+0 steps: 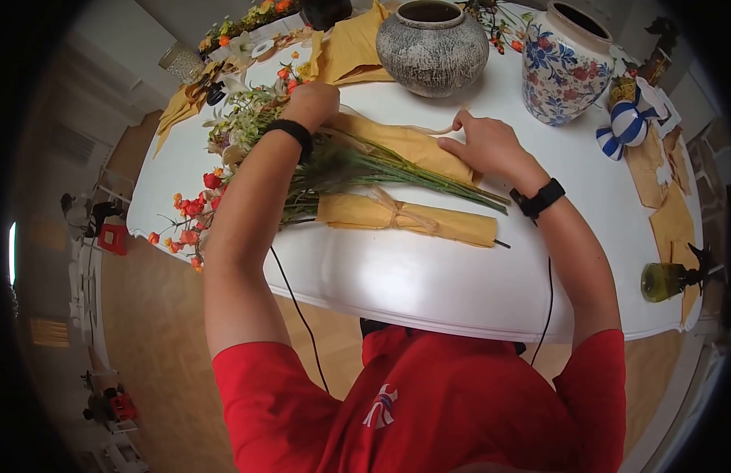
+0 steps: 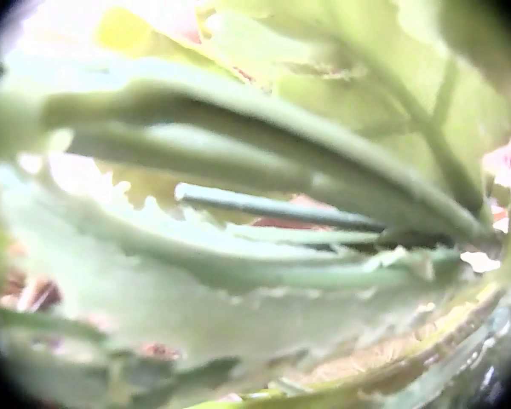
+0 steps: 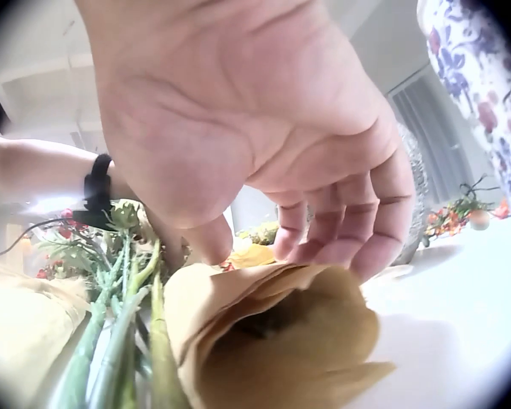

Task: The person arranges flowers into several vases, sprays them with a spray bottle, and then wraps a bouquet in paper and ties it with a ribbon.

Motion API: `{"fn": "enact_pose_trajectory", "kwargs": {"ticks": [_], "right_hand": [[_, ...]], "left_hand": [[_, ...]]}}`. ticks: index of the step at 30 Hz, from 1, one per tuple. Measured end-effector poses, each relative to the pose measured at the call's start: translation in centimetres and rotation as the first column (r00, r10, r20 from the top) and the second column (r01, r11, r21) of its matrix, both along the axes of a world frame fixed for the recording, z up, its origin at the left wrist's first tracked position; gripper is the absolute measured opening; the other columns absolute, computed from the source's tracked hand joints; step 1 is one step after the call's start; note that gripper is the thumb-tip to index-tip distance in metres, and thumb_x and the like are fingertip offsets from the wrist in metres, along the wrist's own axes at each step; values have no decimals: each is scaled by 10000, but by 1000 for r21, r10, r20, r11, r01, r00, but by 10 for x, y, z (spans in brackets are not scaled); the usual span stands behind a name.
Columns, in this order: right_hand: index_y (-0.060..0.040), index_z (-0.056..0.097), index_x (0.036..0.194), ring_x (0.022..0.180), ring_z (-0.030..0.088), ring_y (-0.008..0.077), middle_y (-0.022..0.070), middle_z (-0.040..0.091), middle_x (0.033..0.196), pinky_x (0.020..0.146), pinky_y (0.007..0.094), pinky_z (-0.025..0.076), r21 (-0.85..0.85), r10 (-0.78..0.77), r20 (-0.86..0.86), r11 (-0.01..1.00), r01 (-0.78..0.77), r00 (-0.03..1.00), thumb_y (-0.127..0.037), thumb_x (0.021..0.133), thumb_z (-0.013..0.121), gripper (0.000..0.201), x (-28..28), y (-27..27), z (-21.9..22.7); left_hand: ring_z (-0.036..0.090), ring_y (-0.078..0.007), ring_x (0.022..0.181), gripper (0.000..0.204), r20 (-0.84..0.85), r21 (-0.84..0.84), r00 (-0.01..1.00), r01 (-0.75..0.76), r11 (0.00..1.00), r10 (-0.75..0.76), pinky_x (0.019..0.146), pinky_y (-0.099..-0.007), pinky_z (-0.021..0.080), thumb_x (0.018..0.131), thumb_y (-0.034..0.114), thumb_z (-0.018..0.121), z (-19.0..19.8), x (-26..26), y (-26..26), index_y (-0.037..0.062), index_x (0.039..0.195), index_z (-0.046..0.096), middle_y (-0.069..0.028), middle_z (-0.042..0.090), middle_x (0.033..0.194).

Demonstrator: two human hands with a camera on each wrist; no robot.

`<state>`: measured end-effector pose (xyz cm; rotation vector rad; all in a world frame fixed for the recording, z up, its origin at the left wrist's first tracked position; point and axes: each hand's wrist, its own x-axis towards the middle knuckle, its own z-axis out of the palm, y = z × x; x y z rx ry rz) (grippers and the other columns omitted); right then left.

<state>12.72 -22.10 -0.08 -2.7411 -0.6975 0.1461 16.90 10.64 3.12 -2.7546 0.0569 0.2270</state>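
Observation:
My left hand [image 1: 314, 102] is bent down over the bouquet of white and orange flowers [image 1: 251, 118], near the top of its paper wrap; its fingers are hidden. Blurred leaves [image 2: 238, 273] and stems [image 2: 272, 207] fill the left wrist view. My right hand [image 1: 492, 146] is over the right end of the rolled brown paper [image 1: 405, 146], fingers curved above its rim, thumb apart from them. A pale strip of twine [image 1: 417, 128] runs along the paper to the right fingertips. Bare green stems [image 1: 428, 175] lie beside the roll.
A second bouquet in brown paper [image 1: 342, 211], tied with a twine bow [image 1: 397, 211], lies nearer the front edge. Behind stand a grey textured vase [image 1: 432, 51] and a floral vase [image 1: 566, 67]. A green spray bottle [image 1: 663, 281] and loose paper [image 1: 673, 236] are at the right.

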Motion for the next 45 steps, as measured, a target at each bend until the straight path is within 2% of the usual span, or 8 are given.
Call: {"fn": "enact_pose_trajectory", "kwargs": {"ticks": [8, 11, 17, 27, 34, 37, 40, 45], "right_hand": [[-59, 581, 1333, 819, 741, 278, 150, 747, 862, 795, 379, 555, 9, -74, -156, 997, 77, 985, -472, 949, 701, 577, -7, -25, -6], [-47, 561, 1360, 951, 729, 288, 151, 755, 981, 862, 397, 548, 219, -74, -199, 968, 118, 977, -382, 898, 768, 607, -14, -30, -12], [-58, 554, 1364, 705, 620, 89, 17, 687, 749, 668, 250, 461, 532, -30, -407, 805, 263, 913, -153, 893, 776, 529, -12, -46, -14], [-57, 625, 1320, 765, 535, 16, -58, 594, 794, 686, 182, 415, 856, -160, -140, 477, 201, 977, -75, 995, 614, 325, -21, -125, 17], [-5, 601, 1347, 1024, 604, 76, 66, 652, 1218, 936, 234, 472, 871, -337, 204, 490, -13, 919, -95, 1068, 543, 299, -51, -189, 46], [4, 600, 1345, 1091, 601, 98, 71, 648, 1261, 966, 244, 463, 883, -404, 274, 466, -61, 873, -99, 1072, 541, 298, -68, -197, 57], [10, 601, 1341, 1111, 599, 104, 69, 650, 1260, 989, 249, 449, 909, -436, 266, 410, -74, 860, -100, 1070, 551, 296, -78, -195, 61], [4, 606, 1336, 1108, 594, 99, 70, 657, 1247, 985, 245, 445, 929, -418, 235, 363, -76, 877, -95, 1065, 560, 292, -75, -186, 60]], "left_hand": [[729, -385, 996, 266, 19, -38, 1000, -2, 999, 3, 852, -468, 587, 796, 117, 675, 0, 2, 5, 17, 1027, 759, -215, 746, 1061], [728, -385, 995, 270, 5, -35, 1000, -5, 999, 5, 853, -472, 586, 797, 118, 672, 0, 2, 5, 18, 1033, 756, -215, 745, 1058], [730, -371, 1012, 270, 9, -7, 1000, -2, 1000, 2, 841, -472, 589, 809, 118, 677, -6, 3, 10, 36, 1053, 759, -203, 751, 1060], [726, -367, 1016, 347, -22, 12, 1000, -4, 1000, 5, 852, -466, 589, 747, 198, 767, -5, -1, 13, 54, 1062, 747, -182, 751, 1059], [727, -359, 1024, 367, 23, -159, 1000, -1, 987, 5, 874, -449, 583, 729, 197, 805, 19, -18, -1, 45, 1061, 769, -164, 763, 1071], [714, -345, 1047, 548, 58, -263, 996, 84, 961, -71, 866, -459, 570, 750, 415, 821, 34, -11, 2, 74, 1171, 740, -183, 742, 1113], [722, -292, 927, 533, 58, -462, 996, -35, 886, 70, 809, -424, 552, 877, 490, 731, 70, -18, -11, 50, 1177, 742, -165, 745, 1102], [413, -99, 573, 574, 245, -724, 957, 73, 686, 156, 522, -299, 355, 977, 572, 614, 143, -39, -13, 44, 1161, 746, -7, 622, 796]]}}
